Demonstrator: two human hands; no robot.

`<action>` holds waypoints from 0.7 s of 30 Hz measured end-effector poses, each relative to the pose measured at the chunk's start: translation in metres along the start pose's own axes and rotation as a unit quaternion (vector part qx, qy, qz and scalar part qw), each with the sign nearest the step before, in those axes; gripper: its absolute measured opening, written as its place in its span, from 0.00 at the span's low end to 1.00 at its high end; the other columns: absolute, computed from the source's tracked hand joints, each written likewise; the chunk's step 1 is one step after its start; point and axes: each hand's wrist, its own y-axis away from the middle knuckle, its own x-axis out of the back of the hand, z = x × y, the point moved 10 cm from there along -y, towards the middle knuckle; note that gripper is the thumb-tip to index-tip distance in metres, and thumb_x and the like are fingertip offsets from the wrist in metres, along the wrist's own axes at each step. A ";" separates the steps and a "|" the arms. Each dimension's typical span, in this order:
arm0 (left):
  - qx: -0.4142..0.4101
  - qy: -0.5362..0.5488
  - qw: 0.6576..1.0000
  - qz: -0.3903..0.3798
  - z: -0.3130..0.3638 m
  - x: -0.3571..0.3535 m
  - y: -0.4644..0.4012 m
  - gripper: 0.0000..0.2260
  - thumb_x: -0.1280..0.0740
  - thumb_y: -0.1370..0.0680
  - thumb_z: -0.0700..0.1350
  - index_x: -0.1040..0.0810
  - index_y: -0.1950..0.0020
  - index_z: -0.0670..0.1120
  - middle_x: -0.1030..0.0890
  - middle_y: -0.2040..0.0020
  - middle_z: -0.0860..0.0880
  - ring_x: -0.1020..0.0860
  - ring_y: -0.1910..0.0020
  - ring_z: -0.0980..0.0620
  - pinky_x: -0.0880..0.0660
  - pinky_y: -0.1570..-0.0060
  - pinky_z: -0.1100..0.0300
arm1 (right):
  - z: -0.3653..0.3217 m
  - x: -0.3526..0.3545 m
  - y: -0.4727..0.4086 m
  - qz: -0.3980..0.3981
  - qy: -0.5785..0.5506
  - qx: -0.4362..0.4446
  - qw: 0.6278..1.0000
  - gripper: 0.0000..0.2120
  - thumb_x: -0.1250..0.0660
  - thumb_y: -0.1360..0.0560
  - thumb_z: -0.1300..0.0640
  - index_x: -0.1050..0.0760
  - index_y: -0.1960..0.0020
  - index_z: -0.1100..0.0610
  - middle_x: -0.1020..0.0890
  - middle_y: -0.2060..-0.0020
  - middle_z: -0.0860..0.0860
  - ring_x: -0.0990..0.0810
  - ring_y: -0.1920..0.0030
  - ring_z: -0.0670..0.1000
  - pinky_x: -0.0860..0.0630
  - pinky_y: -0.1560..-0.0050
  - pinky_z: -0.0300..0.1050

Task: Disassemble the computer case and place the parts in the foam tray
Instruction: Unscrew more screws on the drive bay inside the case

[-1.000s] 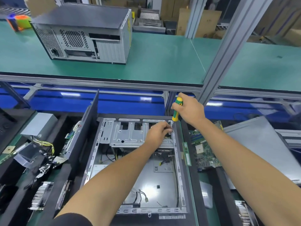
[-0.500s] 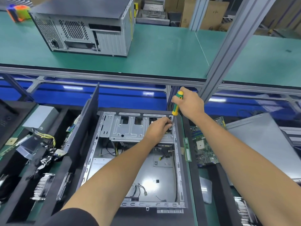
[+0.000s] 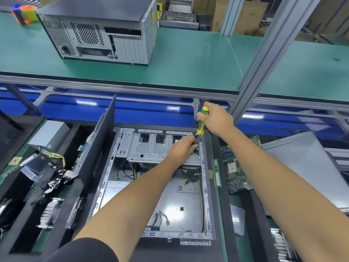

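The open computer case [image 3: 113, 178] lies flat in front of me, its metal drive cage [image 3: 147, 148] across the far end. My right hand [image 3: 217, 118] grips a green and yellow screwdriver [image 3: 202, 121], held upright with its tip at the case's far right corner. My left hand [image 3: 184, 145] rests on the drive cage there, fingers curled at the screwdriver's tip; what they pinch is hidden. Black foam tray compartments [image 3: 22, 214] on the left hold a power supply [image 3: 48, 134], cables and heatsinks [image 3: 50, 212].
A motherboard [image 3: 236, 167] and a RAM stick [image 3: 216, 173] lie right of the case, beside a grey side panel [image 3: 306, 167]. A black panel [image 3: 98, 146] stands upright at the case's left. Another closed case [image 3: 102, 31] sits on the green upper shelf. An aluminium post [image 3: 264, 53] rises at right.
Both hands stay at the case's far right corner with the screwdriver upright. The view has shifted slightly; nothing was lifted or let go.
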 end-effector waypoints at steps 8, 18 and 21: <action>0.005 0.006 1.000 -0.007 0.000 -0.001 -0.001 0.06 0.34 0.17 0.46 0.23 0.45 0.44 0.21 0.48 0.48 0.23 0.51 0.49 0.26 0.51 0.53 | -0.018 -0.003 -0.002 -0.248 0.113 0.042 0.961 0.06 0.33 0.25 0.57 0.30 0.57 0.52 0.17 0.64 0.54 0.19 0.69 0.53 0.22 0.63 0.49; 0.053 -0.003 0.999 -0.005 -0.017 0.011 0.006 0.06 0.28 0.21 0.46 0.19 0.46 0.47 0.21 0.49 0.52 0.23 0.49 0.50 0.27 0.45 0.53 | -0.032 -0.015 0.020 -0.280 0.148 0.205 0.926 0.14 0.34 0.29 0.69 0.26 0.53 0.51 0.25 0.57 0.51 0.26 0.54 0.56 0.27 0.54 0.55; 0.127 0.005 0.992 -0.022 -0.033 0.025 0.012 0.02 0.29 0.21 0.42 0.21 0.51 0.47 0.18 0.52 0.51 0.22 0.50 0.48 0.25 0.46 0.49 | -0.041 -0.015 0.013 -0.273 0.190 0.229 0.915 0.14 0.30 0.28 0.61 0.32 0.50 0.52 0.24 0.60 0.55 0.25 0.59 0.58 0.28 0.60 0.55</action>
